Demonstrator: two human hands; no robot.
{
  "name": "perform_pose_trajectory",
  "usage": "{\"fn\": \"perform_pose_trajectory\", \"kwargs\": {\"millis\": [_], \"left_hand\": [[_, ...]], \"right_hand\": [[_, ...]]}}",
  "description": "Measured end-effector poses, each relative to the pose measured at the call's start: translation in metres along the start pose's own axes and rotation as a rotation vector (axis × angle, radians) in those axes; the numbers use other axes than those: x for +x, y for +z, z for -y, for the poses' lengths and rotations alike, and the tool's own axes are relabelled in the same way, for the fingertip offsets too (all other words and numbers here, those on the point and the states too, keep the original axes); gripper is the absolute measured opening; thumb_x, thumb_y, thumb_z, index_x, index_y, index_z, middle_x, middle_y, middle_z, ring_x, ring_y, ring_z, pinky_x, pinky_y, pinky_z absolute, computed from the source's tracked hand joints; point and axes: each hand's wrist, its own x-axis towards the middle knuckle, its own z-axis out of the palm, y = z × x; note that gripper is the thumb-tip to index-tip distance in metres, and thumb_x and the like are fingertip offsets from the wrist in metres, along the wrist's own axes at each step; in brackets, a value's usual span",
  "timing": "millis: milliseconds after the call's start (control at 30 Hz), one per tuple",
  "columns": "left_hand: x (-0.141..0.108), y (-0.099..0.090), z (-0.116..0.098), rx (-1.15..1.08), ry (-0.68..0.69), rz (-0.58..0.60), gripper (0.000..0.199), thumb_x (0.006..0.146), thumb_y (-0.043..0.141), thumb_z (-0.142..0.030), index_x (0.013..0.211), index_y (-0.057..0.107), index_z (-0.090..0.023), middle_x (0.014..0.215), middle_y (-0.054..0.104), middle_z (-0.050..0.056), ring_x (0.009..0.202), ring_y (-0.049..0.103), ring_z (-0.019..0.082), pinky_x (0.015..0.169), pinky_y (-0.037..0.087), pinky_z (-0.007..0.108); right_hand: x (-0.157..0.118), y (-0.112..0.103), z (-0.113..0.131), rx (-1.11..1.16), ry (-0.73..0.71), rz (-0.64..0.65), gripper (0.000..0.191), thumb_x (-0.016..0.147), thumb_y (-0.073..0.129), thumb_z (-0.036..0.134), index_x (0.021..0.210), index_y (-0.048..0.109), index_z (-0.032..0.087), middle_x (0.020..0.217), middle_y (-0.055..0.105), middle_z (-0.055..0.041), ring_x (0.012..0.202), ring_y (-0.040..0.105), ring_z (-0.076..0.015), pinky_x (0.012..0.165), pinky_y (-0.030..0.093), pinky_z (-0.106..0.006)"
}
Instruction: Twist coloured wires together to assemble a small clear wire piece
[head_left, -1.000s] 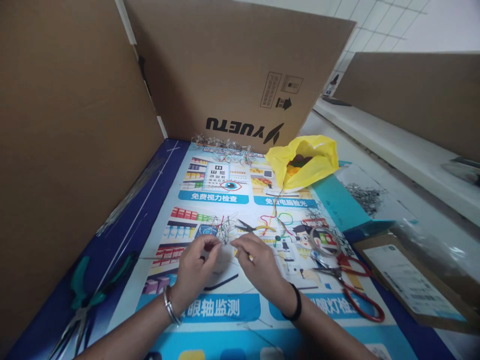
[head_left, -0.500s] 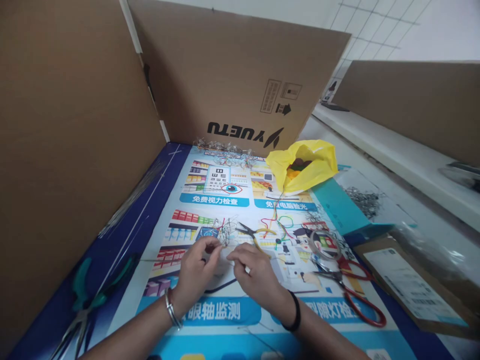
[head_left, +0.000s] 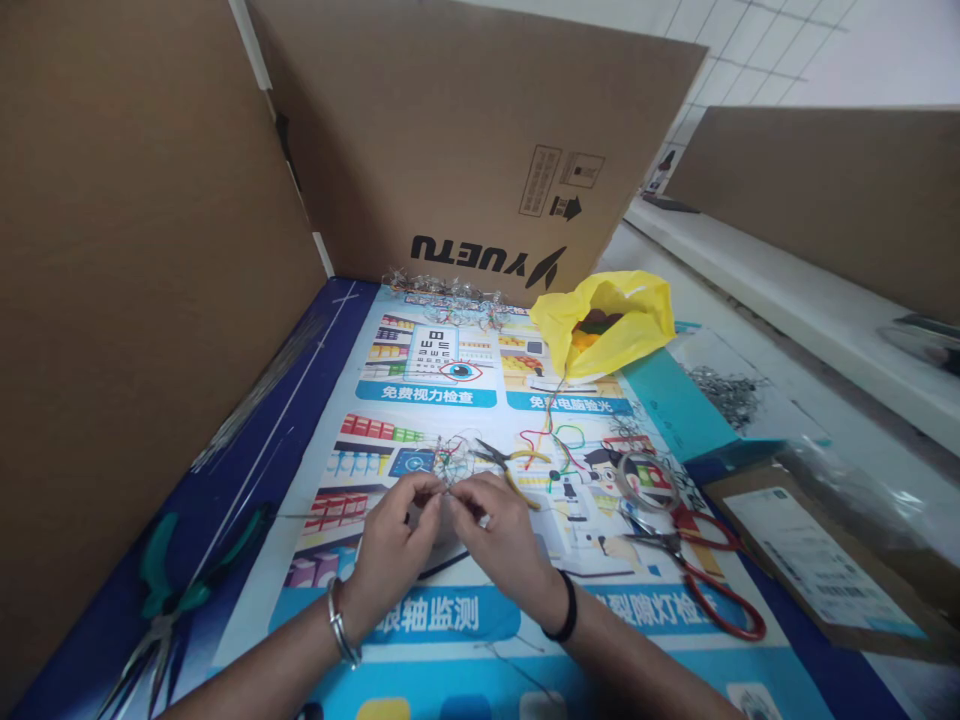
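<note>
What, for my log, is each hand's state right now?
Left hand: closed, pinching the wire tangle.
Right hand: at the same tangle; grip cannot be told.

Tall cardboard panels [head_left: 420, 130] edge a blue tabletop [head_left: 346, 322] before a pale, grid-lined wall [head_left: 750, 45].

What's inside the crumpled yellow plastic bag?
Inside the crumpled yellow plastic bag, something orange and something dark brown show at the mouth; its folds hide whatever lies deeper.
</note>
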Motion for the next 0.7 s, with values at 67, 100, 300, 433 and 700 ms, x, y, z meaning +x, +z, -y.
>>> {"fn": "perform_pose_trajectory", "kwargs": {"millis": [67, 100, 300, 433, 700], "left_hand": [[0.000, 0.000, -0.001, -0.010, -0.016, 0.018, 0.012, 0.084, 0.048, -0.023, 0.093, 0.056, -0.021, 0.089, 0.064, 0.003, 0.085, 0.061, 0.017, 0.075, 0.049, 0.030], [0.000, 0.000, -0.001, -0.014, -0.022, 0.027, 0.012, 0.084, 0.048, -0.023, 0.093, 0.056, -0.021, 0.089, 0.064, 0.003, 0.085, 0.061, 0.017, 0.074, 0.049, 0.030], [-0.002, 0.000, -0.003, -0.028, -0.049, 0.064, 0.013, 0.084, 0.047, -0.022, 0.093, 0.056, -0.021, 0.089, 0.065, 0.002, 0.084, 0.061, 0.017, 0.073, 0.050, 0.030], [-0.003, 0.000, -0.002, -0.005, -0.055, 0.069, 0.013, 0.083, 0.047, -0.021, 0.092, 0.056, -0.021, 0.086, 0.064, 0.002, 0.080, 0.061, 0.017, 0.070, 0.050, 0.029], [-0.004, 0.001, 0.003, 0.036, -0.039, 0.055, 0.018, 0.082, 0.048, -0.022, 0.098, 0.056, -0.020, 0.092, 0.065, 0.004, 0.084, 0.062, 0.018, 0.074, 0.051, 0.031]], "right_hand": [[0.001, 0.000, 0.001, 0.004, 0.019, -0.006, 0.010, 0.077, 0.057, 0.011, 0.072, 0.062, 0.019, 0.069, 0.060, -0.0014, 0.071, 0.055, -0.0151, 0.065, 0.044, -0.026], [0.001, 0.000, 0.001, 0.008, 0.025, -0.013, 0.010, 0.077, 0.058, 0.012, 0.072, 0.062, 0.019, 0.069, 0.060, -0.0010, 0.070, 0.055, -0.0151, 0.064, 0.044, -0.026], [-0.001, 0.005, -0.003, 0.011, 0.018, -0.089, 0.007, 0.075, 0.060, 0.013, 0.074, 0.062, 0.020, 0.073, 0.062, -0.0018, 0.072, 0.056, -0.0159, 0.066, 0.045, -0.026], [-0.004, 0.007, -0.008, 0.004, 0.080, -0.103, 0.009, 0.074, 0.058, 0.010, 0.073, 0.060, 0.019, 0.072, 0.061, -0.0008, 0.070, 0.056, -0.0149, 0.064, 0.043, -0.025], [-0.011, 0.003, -0.017, 0.047, 0.160, -0.068, 0.013, 0.077, 0.052, 0.010, 0.076, 0.061, 0.019, 0.071, 0.062, -0.0001, 0.066, 0.057, -0.0135, 0.060, 0.044, -0.023]]}}
